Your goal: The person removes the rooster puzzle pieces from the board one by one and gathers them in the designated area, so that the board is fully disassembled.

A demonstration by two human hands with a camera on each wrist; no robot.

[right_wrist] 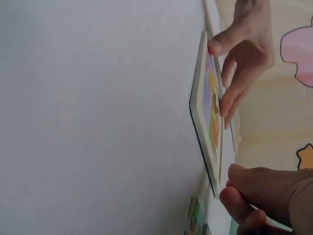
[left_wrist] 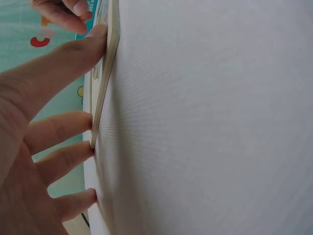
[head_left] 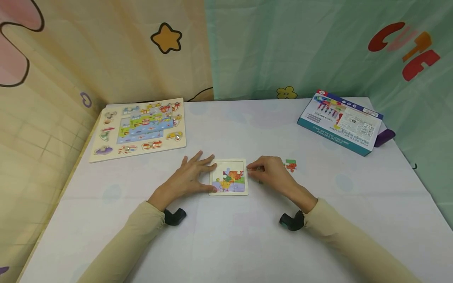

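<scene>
A small square puzzle board (head_left: 229, 193) lies on the table, partly filled with colourful jigsaw pieces (head_left: 231, 181). My left hand (head_left: 189, 177) rests at its left side with fingers spread, the thumb on the near left corner and fingertips along the edge, as the left wrist view also shows. At the board's right edge, my right hand (head_left: 272, 173) has its thumb and index fingertips together; I cannot tell whether a piece is between them. Loose jigsaw pieces (head_left: 291, 165) lie just beyond the right hand, partly hidden by it, and pieces (right_wrist: 194, 210) show below it in the right wrist view.
A larger wooden knob puzzle board (head_left: 138, 129) lies at the back left, with a picture panel in its middle. A blue and white box (head_left: 341, 122) stands at the back right, a purple object (head_left: 384, 138) beside it. Printed curtains (head_left: 247, 51) hang behind the table.
</scene>
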